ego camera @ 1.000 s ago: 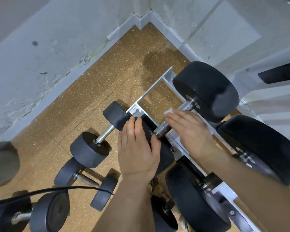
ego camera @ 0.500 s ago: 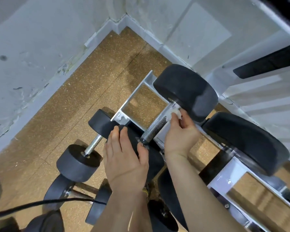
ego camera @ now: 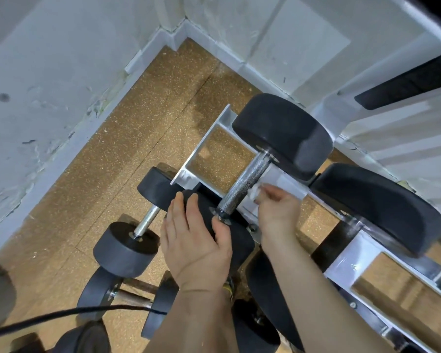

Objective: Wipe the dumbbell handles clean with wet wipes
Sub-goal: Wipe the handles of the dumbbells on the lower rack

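Note:
A large dumbbell lies across the white rack, its knurled steel handle bare between two black heads. My left hand rests flat on the near head, fingers straight and thumb by the handle's end. To the right of the handle, my right hand pinches a crumpled white wet wipe, held at the handle's right side. The far head sits on the rack's back rail.
Another big dumbbell head sits on the rack to the right. Smaller dumbbells lie on the cork floor at left, with a black cable across them. White walls meet in a corner behind.
My right hand has come off the handle's far end and drawn back to its right side with the wipe. The left hand has stayed on the near head. The camera shifted.

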`<state>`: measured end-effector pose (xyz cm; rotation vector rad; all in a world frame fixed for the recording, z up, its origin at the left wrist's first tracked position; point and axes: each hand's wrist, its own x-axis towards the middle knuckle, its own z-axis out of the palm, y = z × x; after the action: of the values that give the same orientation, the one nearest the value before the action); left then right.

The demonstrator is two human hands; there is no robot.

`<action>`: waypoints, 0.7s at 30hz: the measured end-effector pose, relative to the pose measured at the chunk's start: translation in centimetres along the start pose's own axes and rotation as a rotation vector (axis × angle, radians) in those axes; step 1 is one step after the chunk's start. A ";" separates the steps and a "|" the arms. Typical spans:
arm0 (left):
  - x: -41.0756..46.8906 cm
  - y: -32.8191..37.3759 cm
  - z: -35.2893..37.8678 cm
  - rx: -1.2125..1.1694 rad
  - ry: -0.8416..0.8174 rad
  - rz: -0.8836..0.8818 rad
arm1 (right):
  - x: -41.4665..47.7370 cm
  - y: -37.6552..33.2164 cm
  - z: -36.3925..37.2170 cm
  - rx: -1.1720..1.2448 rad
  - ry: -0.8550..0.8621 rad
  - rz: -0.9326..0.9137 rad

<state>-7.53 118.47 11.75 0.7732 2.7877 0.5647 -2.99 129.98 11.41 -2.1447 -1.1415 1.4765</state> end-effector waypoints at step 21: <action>0.0 -0.4 0.4 -0.026 0.109 -0.009 | 2.9 -2.9 -1.1 -1.193 -0.528 -1.290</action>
<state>-7.62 118.35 11.22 0.7453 2.8749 0.6599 -2.84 134.21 11.77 -0.6414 -3.2116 0.6526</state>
